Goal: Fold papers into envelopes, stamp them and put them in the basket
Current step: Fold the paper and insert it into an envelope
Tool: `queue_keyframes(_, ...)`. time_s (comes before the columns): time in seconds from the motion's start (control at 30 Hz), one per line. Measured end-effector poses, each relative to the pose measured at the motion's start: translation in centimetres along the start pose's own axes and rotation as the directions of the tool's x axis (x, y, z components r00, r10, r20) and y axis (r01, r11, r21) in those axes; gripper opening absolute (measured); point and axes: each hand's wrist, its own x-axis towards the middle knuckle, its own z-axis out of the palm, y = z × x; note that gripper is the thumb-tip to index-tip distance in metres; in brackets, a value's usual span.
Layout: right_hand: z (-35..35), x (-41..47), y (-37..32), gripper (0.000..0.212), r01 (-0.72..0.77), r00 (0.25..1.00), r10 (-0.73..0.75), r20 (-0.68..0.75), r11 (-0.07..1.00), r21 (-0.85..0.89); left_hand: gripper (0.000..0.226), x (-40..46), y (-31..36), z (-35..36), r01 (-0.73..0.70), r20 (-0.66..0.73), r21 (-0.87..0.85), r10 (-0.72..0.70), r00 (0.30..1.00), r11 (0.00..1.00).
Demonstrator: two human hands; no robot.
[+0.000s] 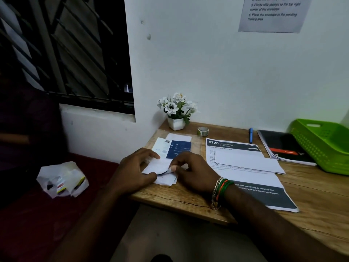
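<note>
Both hands pinch the folded paper at the bench's near-left corner: left hand pins its left edge, right hand creases. Basket sits far right, nearer the right hand.

Two hands, one folded paper at the desk's left edge, one blue card, one flower pot at the far left corner, one tape roll, one pen, one notebook, one green basket at the right edge, one wall notice
</note>
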Motion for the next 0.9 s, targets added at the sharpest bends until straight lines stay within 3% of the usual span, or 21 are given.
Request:
queue_keyframes(0.13, 0.2, 0.2, -0.5, 0.011, -0.055, 0.993, 0.079, -0.082, 0.963, 0.264, 0.032, -0.4, 1.0, -0.2, -0.085, -0.204, -0.125, 0.058, 0.977, 0.989)
queue_keyframes(0.2, 0.1, 0.3, -0.8, 0.011, -0.043, 0.994, 0.08, -0.08, 0.921, 0.388, 0.037, -0.5, 1.6, -0.1, -0.075, -0.276, -0.154, 0.03, 0.961, 0.985)
queue_keyframes(0.4, 0.0, 0.1, -1.8, 0.015, 0.005, 0.988, 0.074, -0.134, 0.86, 0.511, 0.083, -0.7, 2.4, 0.4, 0.145, -0.1, -0.155, -0.161, 0.982, 0.977)
queue_keyframes(0.5, 0.3, 0.0, -2.0, 0.011, 0.011, 0.982, 0.09, -0.165, 0.849, 0.529, 0.111, -1.0, 2.8, -0.1, 0.167, -0.026, -0.179, -0.174, 0.984, 0.97)
queue_keyframes(0.6, 0.6, 0.1, -1.6, 0.011, 0.006, 0.971, 0.118, -0.206, 0.855, 0.519, 0.129, -1.8, 2.4, -0.5, 0.188, 0.08, -0.064, -0.182, 0.98, 0.98)
queue_keyframes(0.7, 0.9, 0.1, -1.2, 0.012, -0.019, 0.96, 0.147, -0.24, 0.884, 0.467, 0.141, -2.8, 2.5, -0.7, 0.196, 0.029, -0.01, -0.196, 0.98, 0.98)
queue_keyframes(0.83, 0.8, -0.3, -1.1, 0.013, -0.009, 0.949, 0.136, -0.285, 0.914, 0.405, 0.105, -5.2, 3.2, 0.2, 0.115, -0.291, -0.018, -0.115, 0.95, 0.993)
queue_keyframes(0.9, 0.7, -0.4, -1.2, 0.01, -0.007, 0.95, 0.136, -0.28, 0.909, 0.417, 0.085, -6.4, 3.5, 0.6, 0.027, -0.295, 0.038, -0.015, 0.955, 0.999)
